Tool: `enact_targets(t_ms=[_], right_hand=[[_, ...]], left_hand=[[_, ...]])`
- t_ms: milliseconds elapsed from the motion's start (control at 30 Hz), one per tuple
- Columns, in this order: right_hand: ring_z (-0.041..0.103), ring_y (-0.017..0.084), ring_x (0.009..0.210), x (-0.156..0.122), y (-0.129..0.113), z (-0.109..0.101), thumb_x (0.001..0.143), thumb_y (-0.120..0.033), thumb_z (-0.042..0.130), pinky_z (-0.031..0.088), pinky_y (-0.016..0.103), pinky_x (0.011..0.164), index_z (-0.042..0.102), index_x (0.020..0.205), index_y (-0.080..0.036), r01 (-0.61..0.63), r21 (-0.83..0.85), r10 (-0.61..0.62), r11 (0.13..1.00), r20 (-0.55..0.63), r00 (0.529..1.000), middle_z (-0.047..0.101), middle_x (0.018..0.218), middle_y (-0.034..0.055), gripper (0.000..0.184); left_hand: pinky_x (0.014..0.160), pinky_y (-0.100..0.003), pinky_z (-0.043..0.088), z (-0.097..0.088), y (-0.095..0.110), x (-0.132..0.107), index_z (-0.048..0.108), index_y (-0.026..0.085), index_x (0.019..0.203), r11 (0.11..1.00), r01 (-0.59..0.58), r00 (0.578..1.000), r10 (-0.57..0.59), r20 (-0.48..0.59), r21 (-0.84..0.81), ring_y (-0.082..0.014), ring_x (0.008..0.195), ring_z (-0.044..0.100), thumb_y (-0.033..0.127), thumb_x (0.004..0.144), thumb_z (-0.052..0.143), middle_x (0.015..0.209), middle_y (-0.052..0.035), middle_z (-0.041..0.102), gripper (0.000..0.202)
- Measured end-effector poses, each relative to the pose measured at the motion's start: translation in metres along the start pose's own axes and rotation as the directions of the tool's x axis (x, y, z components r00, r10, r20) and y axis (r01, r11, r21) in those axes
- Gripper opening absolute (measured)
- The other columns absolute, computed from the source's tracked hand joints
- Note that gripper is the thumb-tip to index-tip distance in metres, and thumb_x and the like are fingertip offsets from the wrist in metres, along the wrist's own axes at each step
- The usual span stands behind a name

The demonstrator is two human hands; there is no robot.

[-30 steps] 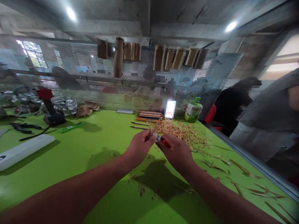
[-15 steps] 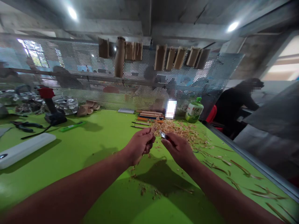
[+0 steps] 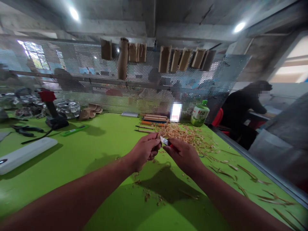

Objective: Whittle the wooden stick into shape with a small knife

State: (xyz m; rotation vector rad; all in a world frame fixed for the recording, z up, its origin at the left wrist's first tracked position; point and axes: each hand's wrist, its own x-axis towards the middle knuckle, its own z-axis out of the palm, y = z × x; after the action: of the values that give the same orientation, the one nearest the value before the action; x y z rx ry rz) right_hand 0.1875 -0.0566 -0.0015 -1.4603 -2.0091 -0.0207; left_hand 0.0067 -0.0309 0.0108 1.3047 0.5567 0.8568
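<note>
My left hand (image 3: 144,150) is closed around a thin wooden stick whose tip (image 3: 159,134) pokes out above the fingers. My right hand (image 3: 184,154) grips a red-handled knife, its short metal blade (image 3: 164,140) resting against the stick's tip. Both hands hover above the green table (image 3: 96,154), nearly touching. Just beyond them lies a pile of wood shavings (image 3: 183,133). Several more sticks and pencils (image 3: 149,123) lie in a row behind the pile.
A green bottle (image 3: 199,115) and a small lit screen (image 3: 175,112) stand by the perforated metal screen (image 3: 120,83). At left are a white bar (image 3: 24,154), pliers (image 3: 25,130), a green cutter (image 3: 73,130) and a red-topped tool (image 3: 51,109). People are at the right edge.
The knife blade swung away from the stick half a second ago and is now back against its tip. The person at the far right has moved partly out of view.
</note>
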Motion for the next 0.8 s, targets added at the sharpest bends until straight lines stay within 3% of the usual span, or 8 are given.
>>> enact_targets(t_ms=[233,367,500,667,800], right_hand=[[0.049,0.014,0.058,-0.0019,-0.0008,0.0027,0.091,-0.053,0.044,0.023,0.025,0.053,0.057,0.074,-0.02,0.003,-0.117,-0.013,0.993,-0.08,0.997,0.058,0.067,0.0016,0.039],[0.049,0.014,0.06,-0.0037,-0.0055,0.0039,0.092,-0.053,0.045,0.024,0.025,0.054,0.058,0.074,-0.02,0.027,-0.168,-0.051,0.985,-0.136,0.989,0.059,0.067,0.0016,0.039],[0.051,0.015,0.063,-0.0038,-0.0064,0.0043,0.091,-0.052,0.048,0.025,0.025,0.056,0.058,0.076,-0.02,0.03,-0.185,-0.061,0.982,-0.165,0.984,0.06,0.069,0.0019,0.036],[0.049,0.014,0.061,-0.0033,-0.0023,0.0059,0.088,-0.053,0.05,0.026,0.025,0.055,0.059,0.077,-0.02,-0.02,-0.112,0.002,0.994,-0.159,0.987,0.058,0.068,0.0007,0.036],[0.047,0.013,0.057,-0.0026,-0.0002,0.0053,0.091,-0.052,0.045,0.031,0.024,0.054,0.057,0.078,-0.02,-0.047,0.049,0.053,0.998,-0.135,0.989,0.054,0.063,-0.0009,0.036]], left_hand=[[0.047,-0.019,0.023,0.0026,0.0028,0.0008,0.054,0.017,0.092,0.955,-0.081,0.994,0.097,-0.043,0.285,-0.0053,0.049,0.026,0.03,0.082,0.059,0.061,0.0081,0.035,0.017],[0.049,-0.02,0.025,0.0053,-0.0006,0.0014,0.053,0.017,0.092,0.937,-0.06,0.986,0.108,-0.124,0.344,-0.0063,0.05,0.027,0.034,0.086,0.055,0.058,0.0082,0.035,0.018],[0.046,-0.019,0.023,0.006,-0.0048,0.0009,0.048,0.018,0.086,0.965,-0.036,0.988,0.074,-0.136,0.26,-0.0052,0.047,0.025,0.037,0.088,0.053,0.057,0.0089,0.033,0.019],[0.04,-0.017,0.019,0.0046,-0.0062,0.0,0.046,0.02,0.085,0.999,-0.012,0.999,0.014,-0.04,0.043,-0.0035,0.043,0.023,0.039,0.088,0.054,0.06,0.0087,0.032,0.021],[0.039,-0.015,0.02,0.0039,-0.003,-0.0012,0.05,0.019,0.094,0.995,0.005,1.0,-0.005,-0.001,-0.103,-0.0023,0.044,0.026,0.035,0.089,0.052,0.065,0.007,0.037,0.017]])
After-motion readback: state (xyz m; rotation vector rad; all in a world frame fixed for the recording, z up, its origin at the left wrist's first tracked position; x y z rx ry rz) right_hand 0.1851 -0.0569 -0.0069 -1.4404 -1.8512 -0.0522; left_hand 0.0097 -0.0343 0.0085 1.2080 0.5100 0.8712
